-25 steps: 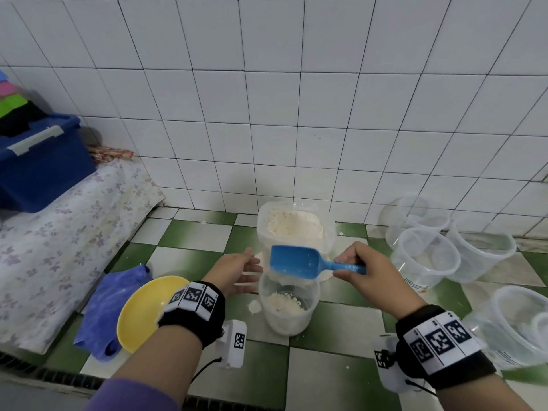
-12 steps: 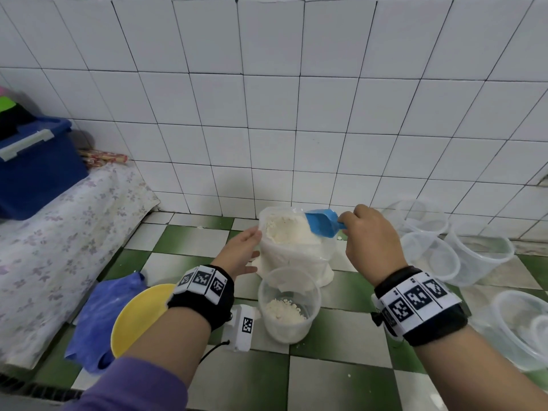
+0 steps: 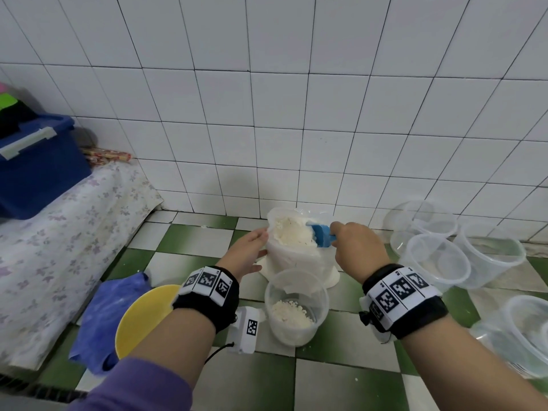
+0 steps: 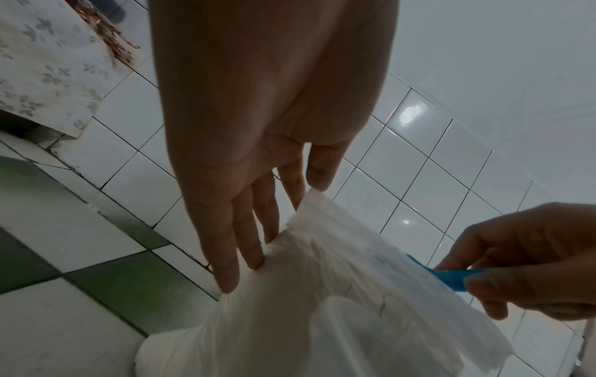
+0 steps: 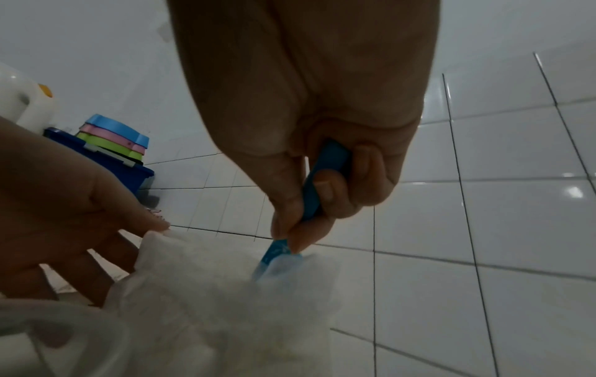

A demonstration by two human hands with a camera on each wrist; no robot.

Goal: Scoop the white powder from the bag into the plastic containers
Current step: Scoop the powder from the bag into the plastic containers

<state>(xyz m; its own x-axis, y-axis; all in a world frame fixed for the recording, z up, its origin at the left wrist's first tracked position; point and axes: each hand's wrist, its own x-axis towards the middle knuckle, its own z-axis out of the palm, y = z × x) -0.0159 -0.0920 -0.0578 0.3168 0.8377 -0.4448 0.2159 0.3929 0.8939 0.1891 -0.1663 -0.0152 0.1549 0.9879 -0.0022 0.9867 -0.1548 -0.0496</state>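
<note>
- The open clear plastic bag [image 3: 296, 256] of white powder [image 3: 292, 232] stands on the green-and-white checkered tile floor [image 3: 189, 238] close to the white tiled wall [image 3: 267, 114].
- The left hand [image 3: 247, 253] lies flat against the bag's left side, fingers [image 4: 225, 255] straight and pressing into the plastic near its rim.
- The right hand [image 3: 358, 247] has thumb and fingers curled tight around the handle of the small blue plastic scoop [image 3: 321, 234]; the scoop's bowl is down inside the bag's mouth, in the powder.
- A round clear plastic container [image 3: 296, 307] stands just in front of the bag, with a shallow layer of powder at its bottom.
- More clear plastic tubs [image 3: 439, 262] cluster to the right.
- A yellow bowl [image 3: 139, 315] and a crumpled blue cloth [image 3: 103, 315] lie at the left, beside a floral-covered surface [image 3: 59, 232] bearing a dark blue lidded box [image 3: 35, 167].
</note>
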